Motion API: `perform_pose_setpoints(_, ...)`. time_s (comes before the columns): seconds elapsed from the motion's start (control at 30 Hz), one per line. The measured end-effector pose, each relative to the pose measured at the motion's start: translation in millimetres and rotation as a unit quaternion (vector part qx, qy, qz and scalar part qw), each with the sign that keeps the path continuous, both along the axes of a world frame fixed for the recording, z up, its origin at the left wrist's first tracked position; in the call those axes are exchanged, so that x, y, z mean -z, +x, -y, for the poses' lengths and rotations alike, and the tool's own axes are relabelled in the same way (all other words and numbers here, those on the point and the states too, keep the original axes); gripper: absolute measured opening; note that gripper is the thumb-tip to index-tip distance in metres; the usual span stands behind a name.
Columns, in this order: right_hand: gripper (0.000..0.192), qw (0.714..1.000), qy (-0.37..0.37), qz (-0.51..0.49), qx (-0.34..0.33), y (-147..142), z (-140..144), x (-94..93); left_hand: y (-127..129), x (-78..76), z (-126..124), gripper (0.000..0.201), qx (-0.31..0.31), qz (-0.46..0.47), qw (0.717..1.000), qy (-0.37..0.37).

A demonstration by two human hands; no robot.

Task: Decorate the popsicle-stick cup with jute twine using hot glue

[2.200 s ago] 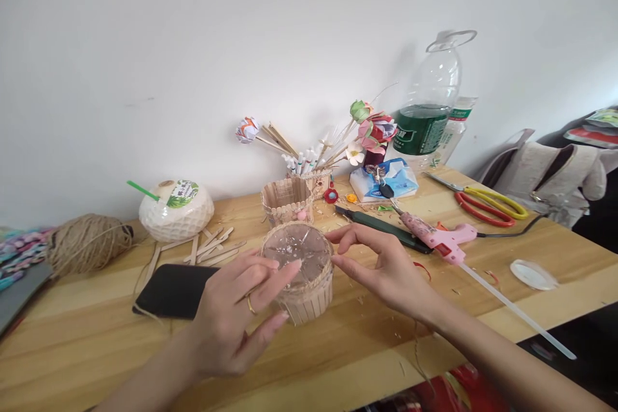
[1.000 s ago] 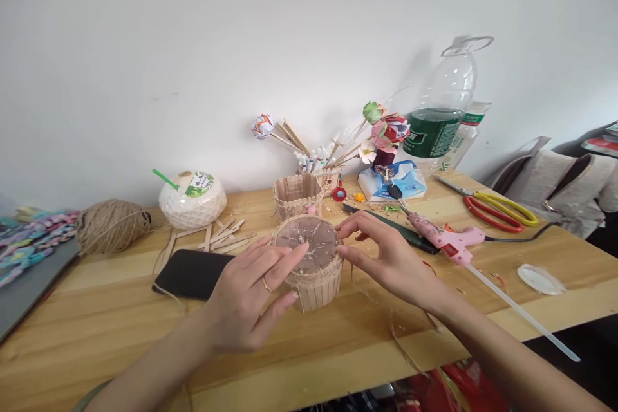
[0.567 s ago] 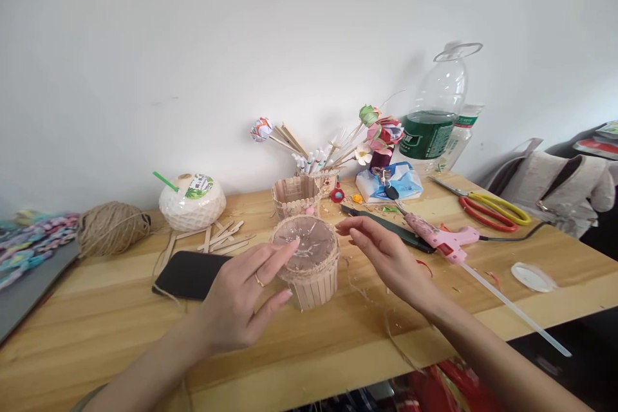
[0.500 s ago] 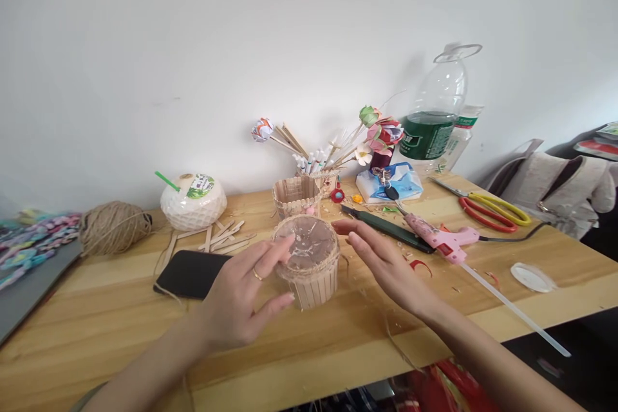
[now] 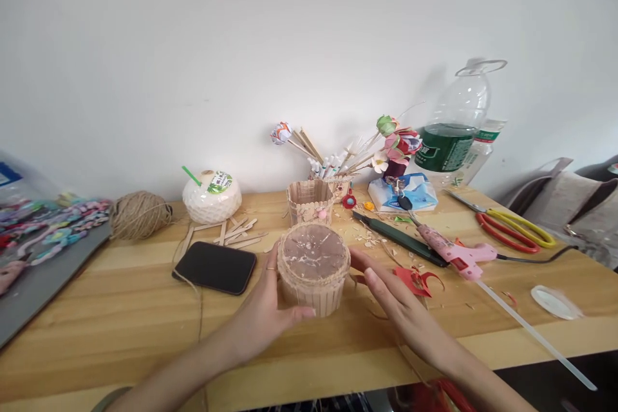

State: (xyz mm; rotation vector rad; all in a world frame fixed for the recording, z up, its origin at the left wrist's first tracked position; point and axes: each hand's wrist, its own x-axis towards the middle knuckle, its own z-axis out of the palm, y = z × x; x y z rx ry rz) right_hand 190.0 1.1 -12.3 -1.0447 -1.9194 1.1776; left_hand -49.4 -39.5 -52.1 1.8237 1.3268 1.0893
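The stick cup stood upturned near the table's front edge, twine round its rim. The left hand cupped its left side, fingers curled round the back and thumb on the front wall, gripping it. The right hand lay flat and loose just right of the cup, fingers straight, fingertips close to its wall; whether they touched could not be told.

Bare wood ran left of the left arm to a grey board at the far left edge. Right of the right hand, a red paper scrap and a pink glue gun with its long stick narrowed the room. Behind the cup sat 1 black phone, 1 second stick box, a few loose sticks, 1 twine ball, 1 white coconut, 1 green knife, 2 scissors stacked, 1 tissue pack and 2 bottles by the wall.
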Motion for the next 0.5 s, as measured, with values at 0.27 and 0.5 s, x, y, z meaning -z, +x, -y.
perform_pose_setpoints(0.27,0.042,0.993,0.064,0.025,0.099,6.9,15.5,-5.9,-12.1,-34.4,-5.3,0.072,0.003,0.122,0.988,0.099)
perform_pose_setpoints(0.5,0.04,0.991,0.06,0.05,0.108,4.1,12.7,-4.7,-8.3,-68.8,-11.4,0.03,-0.151,0.1,0.983,-0.024)
